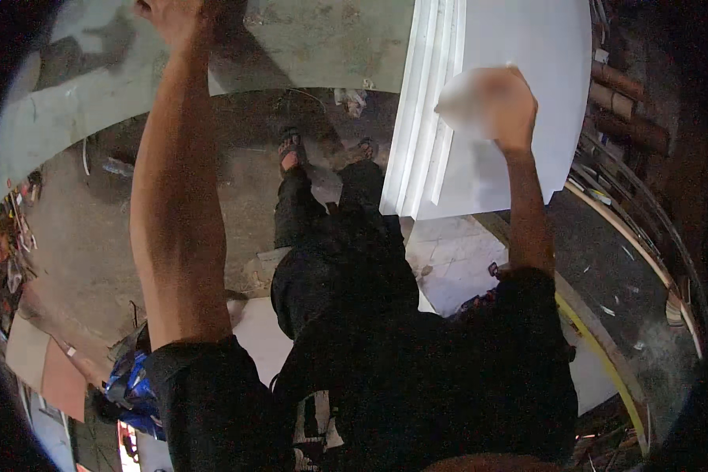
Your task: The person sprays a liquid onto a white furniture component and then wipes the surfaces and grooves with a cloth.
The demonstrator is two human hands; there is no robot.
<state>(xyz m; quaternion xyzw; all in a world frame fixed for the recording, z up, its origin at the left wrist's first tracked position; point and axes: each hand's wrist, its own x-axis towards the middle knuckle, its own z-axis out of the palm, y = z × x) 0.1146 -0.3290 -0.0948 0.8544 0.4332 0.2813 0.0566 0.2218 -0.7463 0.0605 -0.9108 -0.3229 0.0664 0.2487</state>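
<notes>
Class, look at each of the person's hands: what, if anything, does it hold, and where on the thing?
The right hand presses a blurred white wad against the white panel. The left hand rests on the grey wall; whether it grips anything cannot be told.

Person stands at centre, feet (322, 151) at 12 o'clock on the floor (79, 236). Wall (307, 39) across 11–12 o'clock, left hand (169, 16) pressed on it at 11. Stack of boards (511, 94) leans upright at 1 o'clock, right of the feet; right hand (499, 98) on its face with a cloth (460, 102). Pipes and strips (629, 118) at 2–3, behind the boards. Flat sheet (456, 259) on the floor below the boards. Clutter (130, 385) at 8.
</notes>
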